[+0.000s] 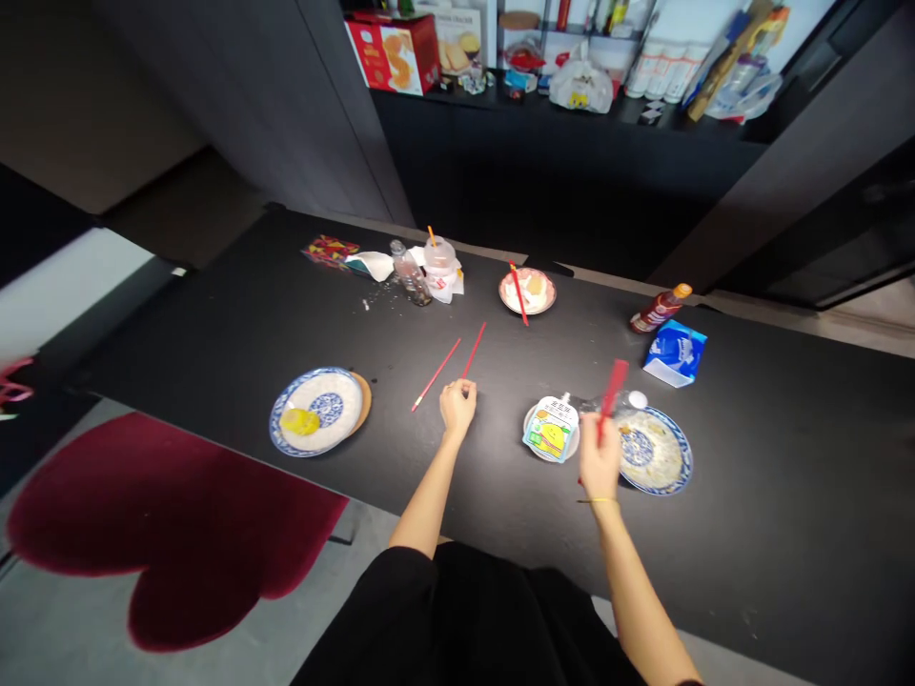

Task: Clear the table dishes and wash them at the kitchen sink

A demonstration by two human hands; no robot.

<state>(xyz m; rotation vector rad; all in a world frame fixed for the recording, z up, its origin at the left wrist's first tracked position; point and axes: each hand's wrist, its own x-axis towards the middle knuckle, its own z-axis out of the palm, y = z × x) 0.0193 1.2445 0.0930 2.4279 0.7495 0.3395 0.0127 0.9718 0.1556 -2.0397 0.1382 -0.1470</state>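
My left hand (458,405) is closed, fingertips pinching the near end of a thin red chopstick (474,350) at the table's middle. Just left of it, a second red chopstick (436,374) lies on the table. My right hand (599,457) is closed around a flat red strip (614,386), its far end slightly blurred; whether it is a chopstick sleeve I cannot tell. Beside that hand on the left, a spouted pouch with a yellow cartoon (552,431) lies on a small dish. To the right is a blue-and-white plate (676,457) with food remains, partly hidden by the hand.
At left, another patterned plate (286,440) bears something yellow. Along the back stand a clear bottle (410,273), a lidded cup (440,265) and a bowl (502,297) with a red item across it. A sauce bottle (656,312) and blue packet (676,353) are at right.
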